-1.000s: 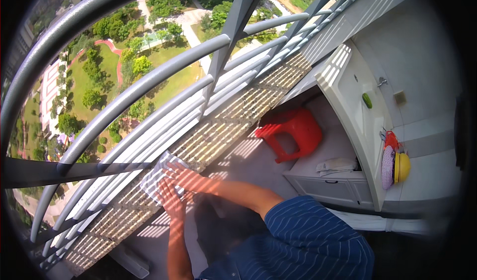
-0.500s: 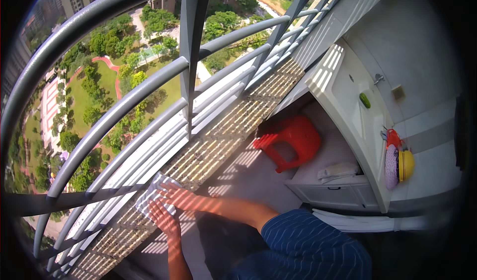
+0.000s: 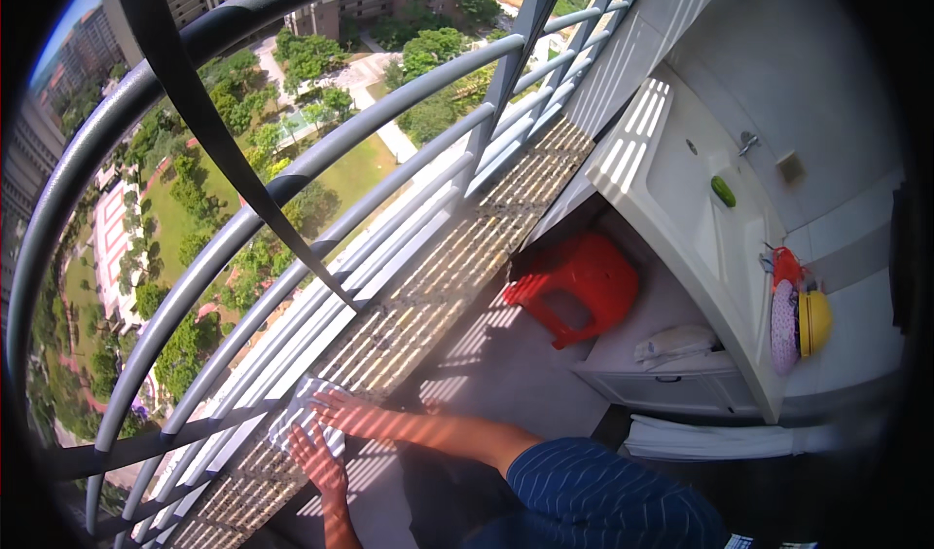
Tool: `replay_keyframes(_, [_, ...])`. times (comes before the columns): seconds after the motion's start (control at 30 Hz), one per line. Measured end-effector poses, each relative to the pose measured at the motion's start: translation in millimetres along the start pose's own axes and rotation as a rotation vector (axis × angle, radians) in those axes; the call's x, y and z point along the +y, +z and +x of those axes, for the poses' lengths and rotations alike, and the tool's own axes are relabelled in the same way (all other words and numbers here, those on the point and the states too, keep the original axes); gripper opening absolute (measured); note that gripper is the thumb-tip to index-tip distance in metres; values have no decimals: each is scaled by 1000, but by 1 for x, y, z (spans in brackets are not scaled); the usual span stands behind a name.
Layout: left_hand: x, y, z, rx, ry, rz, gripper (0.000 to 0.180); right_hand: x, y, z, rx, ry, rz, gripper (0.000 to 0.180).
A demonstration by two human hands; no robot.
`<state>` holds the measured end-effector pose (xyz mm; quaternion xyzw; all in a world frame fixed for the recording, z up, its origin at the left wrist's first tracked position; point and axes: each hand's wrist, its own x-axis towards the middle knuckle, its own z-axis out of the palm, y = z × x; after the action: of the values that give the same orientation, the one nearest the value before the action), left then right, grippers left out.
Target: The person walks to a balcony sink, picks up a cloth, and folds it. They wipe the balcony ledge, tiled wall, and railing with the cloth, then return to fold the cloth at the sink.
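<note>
A pale, crumpled cloth (image 3: 309,388) lies on the speckled stone ledge (image 3: 443,286) beneath the curved grey railing. Both of my hands rest on it with fingers stretched out. My right hand (image 3: 348,415) presses flat on its upper right part, and my left hand (image 3: 316,457) lies just below on its lower part. Parts of the cloth are hidden under the palms. Bands of sun and railing shadow cross the hands, the cloth and the ledge.
The metal railing (image 3: 409,90) runs along the ledge, with trees and buildings far below. At right, a red plastic stool (image 3: 603,281) stands beside a white sink unit (image 3: 671,208) holding a green, cucumber-like object (image 3: 722,192). A yellow item (image 3: 813,323) is near its end.
The view has shifted, so the railing, ledge and hands appear lower and the stool and sink slightly farther right. Both hands stay flat on the cloth, at about the same place on the ledge.
</note>
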<state>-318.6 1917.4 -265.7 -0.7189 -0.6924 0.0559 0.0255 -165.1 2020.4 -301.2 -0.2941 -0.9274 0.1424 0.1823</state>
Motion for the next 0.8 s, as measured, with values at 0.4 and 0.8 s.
replay_keyframes(0.4, [103,-15,91,-9,11,-213,47,90,-73,-55,-53,135,-219,51])
replay_keyframes(0.8, [131,-29,138,24,363,-273,49,93,-85,-98,227,483,-193,60])
